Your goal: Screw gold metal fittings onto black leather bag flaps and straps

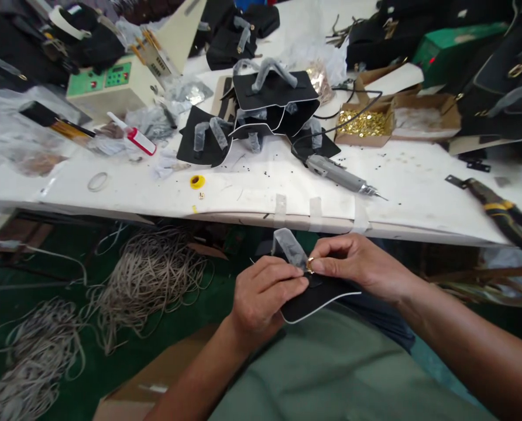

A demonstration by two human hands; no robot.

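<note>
A black flap piece [311, 298] with a pale edge is held over my lap, just in front of the table. My left hand [263, 295] grips it from the left, fingers lying across its top face. Plastic film wraps a strap [291, 248] that stands up from the piece. Between the thumb and forefinger of my right hand [353, 263] is a small gold metal fitting [309, 266], at the base of the strap. My fingers partly hide the fitting, so its exact shape does not show.
On the white table [252, 187] lie an electric screwdriver [340, 174], pliers [507, 213], a yellow tape roll [197, 182] and more black pieces [274, 96]. A cardboard box [361, 124] holds small gold parts. Bundles of cord [147, 280] lie on the floor at left.
</note>
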